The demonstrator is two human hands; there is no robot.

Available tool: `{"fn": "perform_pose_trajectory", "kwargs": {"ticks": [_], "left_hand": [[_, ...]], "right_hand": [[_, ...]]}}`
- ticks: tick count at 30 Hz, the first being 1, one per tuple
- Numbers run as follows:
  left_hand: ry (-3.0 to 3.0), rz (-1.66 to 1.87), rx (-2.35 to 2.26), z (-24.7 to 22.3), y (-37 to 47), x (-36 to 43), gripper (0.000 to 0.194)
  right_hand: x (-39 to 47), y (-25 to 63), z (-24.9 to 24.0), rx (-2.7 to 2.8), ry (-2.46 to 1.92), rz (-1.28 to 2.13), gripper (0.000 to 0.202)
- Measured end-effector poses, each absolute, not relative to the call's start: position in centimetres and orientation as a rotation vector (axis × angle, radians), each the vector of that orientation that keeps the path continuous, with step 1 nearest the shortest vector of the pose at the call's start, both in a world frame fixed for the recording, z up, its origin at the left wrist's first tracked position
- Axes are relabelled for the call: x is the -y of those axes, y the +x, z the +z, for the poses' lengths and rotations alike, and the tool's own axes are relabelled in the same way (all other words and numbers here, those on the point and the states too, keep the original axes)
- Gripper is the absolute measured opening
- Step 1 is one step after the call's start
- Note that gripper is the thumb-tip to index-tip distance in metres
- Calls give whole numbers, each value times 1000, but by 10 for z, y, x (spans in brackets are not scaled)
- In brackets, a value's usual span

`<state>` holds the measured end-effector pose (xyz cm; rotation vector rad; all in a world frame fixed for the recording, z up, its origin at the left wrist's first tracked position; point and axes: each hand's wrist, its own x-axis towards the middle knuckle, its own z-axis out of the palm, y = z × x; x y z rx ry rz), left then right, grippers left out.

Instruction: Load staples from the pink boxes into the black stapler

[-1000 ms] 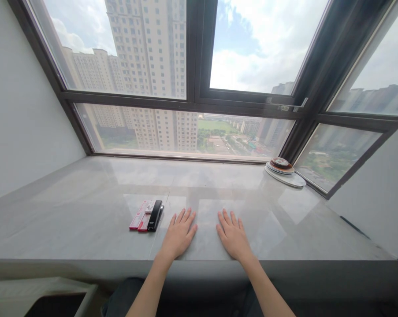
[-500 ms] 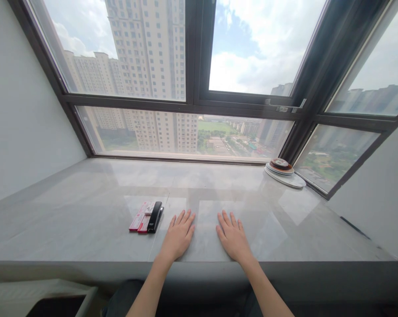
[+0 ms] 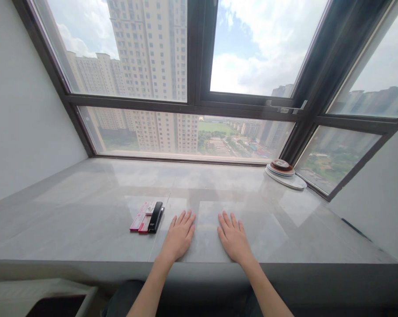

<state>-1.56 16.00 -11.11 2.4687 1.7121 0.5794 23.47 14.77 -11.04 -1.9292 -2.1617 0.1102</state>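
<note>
I have the bare left hand point(image 3: 178, 237) and bare right hand point(image 3: 233, 237) palm-down on the glossy grey marbled windowsill point(image 3: 86, 220) — fingers stretched out, slightly spread. Just left of the left hand, I see a long black stapler point(image 3: 155, 218) alongside flat rectangular red-and-white boxes point(image 3: 138, 221).

The pale ledge point(image 3: 86, 237) looks like polished stone or tile, smooth and glossy enough to mirror the window light. On it, the stapler point(image 3: 155, 218) has a smooth black shell, seemingly plastic, and the flat red-and-white boxes point(image 3: 138, 222) look like printed card. The window frame point(image 3: 192, 66) is dark, satin-sheened metal around clear glass point(image 3: 152, 132) — the wall point(image 3: 20, 110) smooth, matt paint; the trousers point(image 3: 124, 297) are dark cloth.
</note>
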Motion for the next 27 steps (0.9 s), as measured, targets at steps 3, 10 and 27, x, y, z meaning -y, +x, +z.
{"fn": "perform_pose_trajectory", "kwargs": {"ticks": [3,10,27], "left_hand": [[2471,587,-1703,-110,-16,-160,50],[2461,597,-1706,-110,-15,-159,50],[2460,609,-1704,-111,-16,-160,49]], "right_hand": [[-148,235,-110,2159,-1926,104,58],[-146,234,-108,2152,-1936,131,59],[-147,235,-110,2141,-1923,126,58]]}}
